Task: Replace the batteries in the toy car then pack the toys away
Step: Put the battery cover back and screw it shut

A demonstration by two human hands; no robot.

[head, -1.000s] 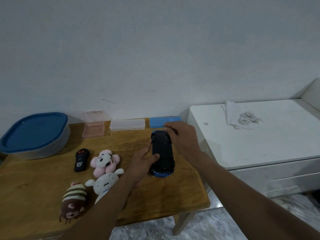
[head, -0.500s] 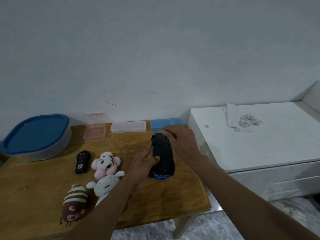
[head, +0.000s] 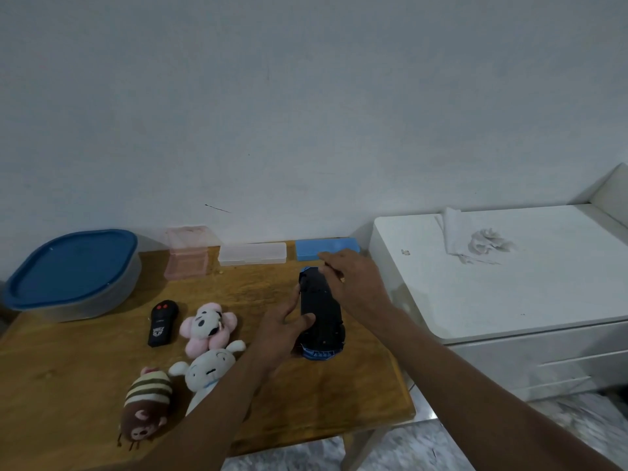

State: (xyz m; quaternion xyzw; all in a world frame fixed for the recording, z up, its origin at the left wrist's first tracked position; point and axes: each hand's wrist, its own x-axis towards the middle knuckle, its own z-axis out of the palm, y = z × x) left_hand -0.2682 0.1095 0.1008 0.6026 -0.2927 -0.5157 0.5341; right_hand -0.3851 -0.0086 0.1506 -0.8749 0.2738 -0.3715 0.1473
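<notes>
desk (head: 68, 368) | lidded tub (head: 71, 266) set at far left corner | toy car (head: 323, 321) laid underside up near right edge | left hand (head: 282, 331) clasped round its left side | right hand (head: 353, 283) curled over its far end, grip cannot be told | remote (head: 162, 322) laid left of centre

Toy car (head: 321, 314), between L hand (head: 280, 334) and R hand (head: 353, 283): black underside, blue trim at both ends.

Left of L hand:
- remote (head: 162, 323): black, 2 red buttons, white logo
- flower plush (head: 208, 329): pink, white face w/ black patches
- white plush (head: 209, 370): pale blue collar
- striped plush (head: 146, 407): brown, cream-olive stripes, pink top

Far left of L hand: tub (head: 73, 266), blue lid, grey see-thru body.

Just past R hand's fingertips: blue box (head: 316, 249). Left of it: frosted box (head: 252, 253), whitish. Then pink box (head: 187, 263), see-thru.

Table (head: 51, 368): honey-brown wood grain.

Right of R hand: cabinet (head: 509, 283) white, cloth (head: 475, 243) white.

Floor (head: 407, 450): grey-white marbling.
</notes>
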